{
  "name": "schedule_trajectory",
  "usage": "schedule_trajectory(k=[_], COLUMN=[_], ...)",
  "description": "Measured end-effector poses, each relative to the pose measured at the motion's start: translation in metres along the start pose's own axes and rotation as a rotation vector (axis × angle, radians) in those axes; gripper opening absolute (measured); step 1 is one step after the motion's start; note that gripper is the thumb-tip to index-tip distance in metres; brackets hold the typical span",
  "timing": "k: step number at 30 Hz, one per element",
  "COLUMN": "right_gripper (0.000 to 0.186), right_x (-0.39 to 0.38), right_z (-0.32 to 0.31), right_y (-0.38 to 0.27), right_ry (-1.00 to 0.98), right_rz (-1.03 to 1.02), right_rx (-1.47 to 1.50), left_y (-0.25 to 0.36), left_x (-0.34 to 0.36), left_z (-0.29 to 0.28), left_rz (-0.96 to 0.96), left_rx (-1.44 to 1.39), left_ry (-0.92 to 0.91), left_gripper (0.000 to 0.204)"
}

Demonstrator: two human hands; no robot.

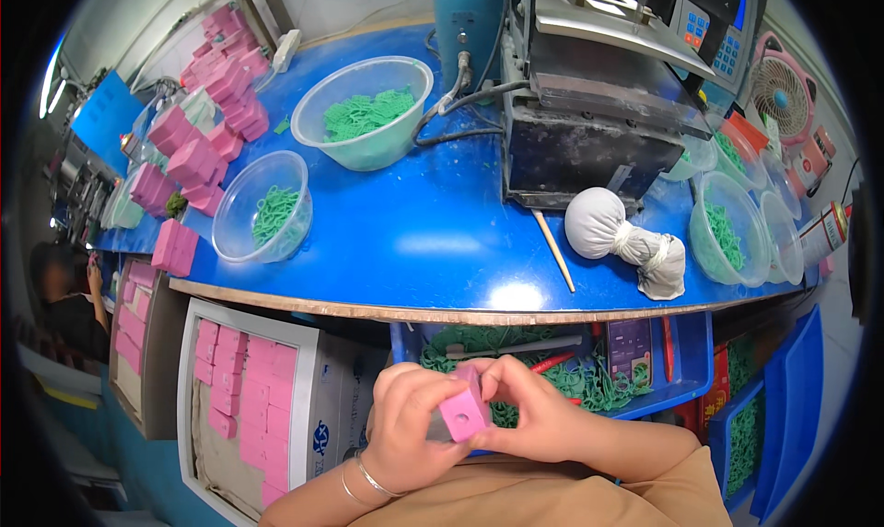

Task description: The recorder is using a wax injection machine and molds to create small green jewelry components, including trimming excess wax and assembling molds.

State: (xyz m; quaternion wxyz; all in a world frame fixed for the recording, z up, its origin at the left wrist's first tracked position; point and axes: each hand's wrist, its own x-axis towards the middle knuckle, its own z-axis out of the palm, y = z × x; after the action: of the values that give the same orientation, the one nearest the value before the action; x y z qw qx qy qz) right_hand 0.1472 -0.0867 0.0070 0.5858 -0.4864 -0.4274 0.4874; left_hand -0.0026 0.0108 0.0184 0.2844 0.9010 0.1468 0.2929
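A small pink block [464, 416] with a round hole in its near face is held up between my two hands, close to my body. My left hand [402, 424] wraps its fingers round the block's left side. From the other side, my right hand [532, 415] pinches it between thumb and fingers. Fingers hide part of the block. Just beyond my hands, a blue tray [681, 389] holds green rubbery scraps [594, 384], red pens and a phone [630, 345].
On the blue table [396, 241] stand see-through bowls [262, 209] of green pieces, a black press machine [589, 154], a wooden stick [554, 252] and a white cloth bundle [597, 223]. Pink blocks [191, 163] are stacked left; more fill a box [189, 416]. Another person [74, 306] sits far left.
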Motion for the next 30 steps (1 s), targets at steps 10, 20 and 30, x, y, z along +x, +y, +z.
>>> schedule_trajectory(k=[10, 20, 30], right_gripper=[0.03, 0.017, 0.03], right_x=[0.004, 0.002, -0.002], right_z=[-0.002, 0.003, 0.004], right_y=[-0.006, 0.001, 0.004], right_ry=[0.004, -0.045, -0.054], right_rz=[-0.264, -0.292, -0.147], right_rx=[-0.757, -0.541, -0.13], left_y=[-0.002, 0.004, 0.006], left_x=[-0.001, -0.002, -0.001], left_z=[0.005, 0.011, 0.016], left_rz=[-0.247, -0.713, -0.722], left_rx=[-0.892, -1.459, -1.615], left_ry=[-0.147, -0.052, 0.043], left_gripper=[0.057, 0.028, 0.022])
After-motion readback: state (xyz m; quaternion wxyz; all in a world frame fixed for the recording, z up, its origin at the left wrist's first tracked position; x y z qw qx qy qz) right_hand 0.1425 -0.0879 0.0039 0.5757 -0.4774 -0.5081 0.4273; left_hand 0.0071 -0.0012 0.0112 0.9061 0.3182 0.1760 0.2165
